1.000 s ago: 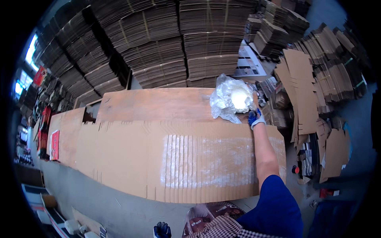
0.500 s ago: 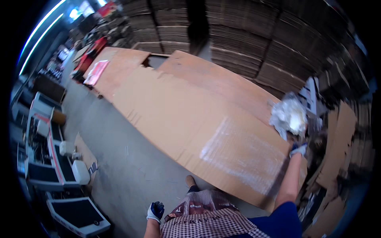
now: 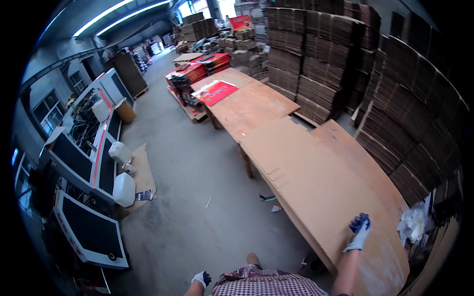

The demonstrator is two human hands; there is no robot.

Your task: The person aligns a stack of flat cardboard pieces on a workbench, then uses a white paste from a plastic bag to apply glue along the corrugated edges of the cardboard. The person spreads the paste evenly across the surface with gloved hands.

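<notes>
My right hand [image 3: 359, 232], in a white glove with dark blue on the fingers, is over the near part of a large brown cardboard sheet [image 3: 306, 167]. Its fingers are curled in; whatever they may hold is too small or hidden to make out. The sheet lies along a long wooden table [image 3: 261, 101], covering much of its near part. Low by my checked apron [image 3: 269, 283], my left hand [image 3: 201, 278] wears the same kind of glove. It hangs beside the table with its fingers curled and nothing seen in them.
A red printed sheet [image 3: 216, 92] lies on the table's far end, with red stacks [image 3: 197, 69] beyond. Crumpled clear plastic [image 3: 414, 222] sits off the right edge. Tall cardboard stacks [image 3: 316, 59] line the right. White jugs [image 3: 124, 189] and a grey machine [image 3: 91, 229] stand left.
My view has swung toward the table's far end. My right hand has come away from the crumpled plastic at the table's right end and is now over the cardboard. The left stays low.
</notes>
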